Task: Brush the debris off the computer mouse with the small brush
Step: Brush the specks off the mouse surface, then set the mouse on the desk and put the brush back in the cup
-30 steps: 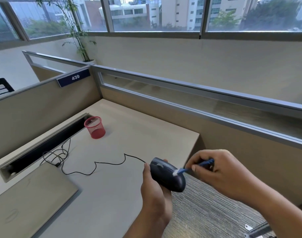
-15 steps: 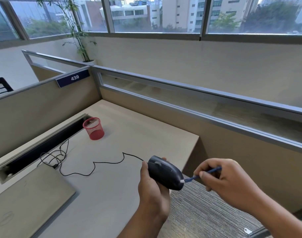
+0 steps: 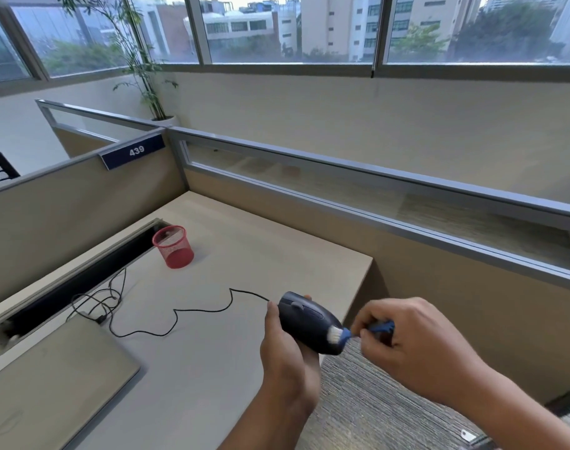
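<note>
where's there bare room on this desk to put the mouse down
Widest bare patch of the desk: between the red mesh cup, the partition and the mouse cable. Another lies between the cable, the closed laptop and the left hand. Crowded: the cable tangle by the slot.

White "439" on a dark blue nameplate (image 3: 133, 151) — atop the cubicle partition (image 3: 66, 203).

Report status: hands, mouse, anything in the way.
Left hand grips mouse, off the desk. Right hand pinches brush, bristles on mouse's rear end. Nothing in the way.
</note>
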Tool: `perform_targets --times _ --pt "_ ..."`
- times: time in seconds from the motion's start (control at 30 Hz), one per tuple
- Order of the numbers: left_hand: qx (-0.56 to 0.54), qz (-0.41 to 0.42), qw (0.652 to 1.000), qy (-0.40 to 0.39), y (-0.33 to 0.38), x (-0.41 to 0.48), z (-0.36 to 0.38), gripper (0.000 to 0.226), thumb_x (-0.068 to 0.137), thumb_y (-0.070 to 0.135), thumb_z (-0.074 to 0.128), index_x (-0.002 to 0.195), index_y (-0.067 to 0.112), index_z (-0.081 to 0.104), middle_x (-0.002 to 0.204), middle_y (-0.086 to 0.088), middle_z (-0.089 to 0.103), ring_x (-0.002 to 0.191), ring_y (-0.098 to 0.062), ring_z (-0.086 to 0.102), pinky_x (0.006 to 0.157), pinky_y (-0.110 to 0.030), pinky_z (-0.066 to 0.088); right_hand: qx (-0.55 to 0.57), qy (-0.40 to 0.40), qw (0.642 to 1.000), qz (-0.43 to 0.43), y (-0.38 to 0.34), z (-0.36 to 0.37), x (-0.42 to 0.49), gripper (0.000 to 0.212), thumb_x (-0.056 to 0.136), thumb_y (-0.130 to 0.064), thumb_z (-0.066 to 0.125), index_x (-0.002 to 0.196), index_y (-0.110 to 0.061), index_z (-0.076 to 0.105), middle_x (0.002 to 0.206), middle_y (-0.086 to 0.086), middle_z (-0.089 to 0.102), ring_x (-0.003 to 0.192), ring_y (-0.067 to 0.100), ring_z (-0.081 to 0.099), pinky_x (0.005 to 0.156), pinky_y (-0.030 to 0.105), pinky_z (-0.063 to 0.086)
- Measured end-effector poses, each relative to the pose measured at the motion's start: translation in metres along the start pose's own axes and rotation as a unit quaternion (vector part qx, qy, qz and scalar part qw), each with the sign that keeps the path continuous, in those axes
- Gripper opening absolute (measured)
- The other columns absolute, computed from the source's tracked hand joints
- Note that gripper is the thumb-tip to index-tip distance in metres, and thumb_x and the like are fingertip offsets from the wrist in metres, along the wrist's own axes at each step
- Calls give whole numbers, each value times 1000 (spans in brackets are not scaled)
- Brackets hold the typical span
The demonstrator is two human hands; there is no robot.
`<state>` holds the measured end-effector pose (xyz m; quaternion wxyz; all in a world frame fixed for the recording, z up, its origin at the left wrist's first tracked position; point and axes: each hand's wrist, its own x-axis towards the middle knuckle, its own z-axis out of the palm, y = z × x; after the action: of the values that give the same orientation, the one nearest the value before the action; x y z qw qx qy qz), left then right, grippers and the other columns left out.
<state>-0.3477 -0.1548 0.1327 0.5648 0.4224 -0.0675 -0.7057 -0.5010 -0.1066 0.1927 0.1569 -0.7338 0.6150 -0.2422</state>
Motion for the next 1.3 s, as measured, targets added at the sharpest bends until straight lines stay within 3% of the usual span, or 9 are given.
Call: perform_targets --times 0.1,0.2,0.27,0.53,0.73,0.9,1.0,1.17,1.3 --pt "-13 9 1000 4 1 3 -4 52 101 51 32 118 12 62 112 -16 68 106 -28 63 92 -40 47 -13 -30 999 27 11 -4 -10 8 73 -33 63 71 -38 68 56 -24 62 47 6 50 47 13 35" --pt "-21 5 1000 5 -1 5 -4 52 101 51 32 112 11 64 108 -16 68 101 -28 63 90 -41 48 104 9 994 26 10 -5 -7 13 78 -28 65 76 -38 72 61 -13 68 42 4 46 44 12 35" --pt "-21 1 1000 1 -4 4 -2 54 101 51 32 113 9 63 105 -17 68 98 -29 64 85 -40 49 135 37 990 12 5 -2 -2 12 80 -26 65 79 -35 74 67 -20 69 48 3 53 47 9 37" --pt "-45 -1 999 11 3 5 -6 51 102 51 32 116 12 62 111 -17 68 103 -27 63 82 -38 49 8 -40 999 16 28 0 -13 13 77 -43 58 82 -46 69 70 -26 67 57 6 59 52 27 50" --pt "-38 -15 999 8 4 -5 -16 59 100 54 32 125 10 61 115 -18 70 108 -28 64 81 -38 50 219 26 975 34 26 4 -17 24 83 -47 59 101 -45 74 81 -4 80 59 17 73 64 39 62" --pt "-45 -24 999 21 13 -15 -33 58 101 53 33 125 9 61 117 -18 71 108 -28 65 78 -37 52 201 67 976 47 -1 33 -11 25 81 -43 62 105 -43 69 97 -27 77 84 -2 74 69 12 57" --pt "-41 -31 998 23 25 -21 -46 61 100 55 33 122 6 63 115 -21 72 108 -31 66 76 -38 54 167 19 984 62 -22 53 -7 50 70 -47 77 117 -42 62 103 -29 73 95 -11 69 82 12 56" --pt "-60 -74 995 8 55 -33 -73 68 97 58 38 119 -1 64 108 -28 72 105 -42 66 82 -48 55 117 -84 989 42 -65 91 3 97 53 -64 84 140 -39 49 119 -28 61 110 3 66 102 23 49" --pt "-78 -91 992 -31 85 -42 -104 74 96 60 35 122 -3 62 107 -30 72 99 -44 68 76 -49 55 96 -94 991 10 -108 120 10 101 52 -68 81 142 -44 43 113 -32 55 104 -2 56 90 12 42"
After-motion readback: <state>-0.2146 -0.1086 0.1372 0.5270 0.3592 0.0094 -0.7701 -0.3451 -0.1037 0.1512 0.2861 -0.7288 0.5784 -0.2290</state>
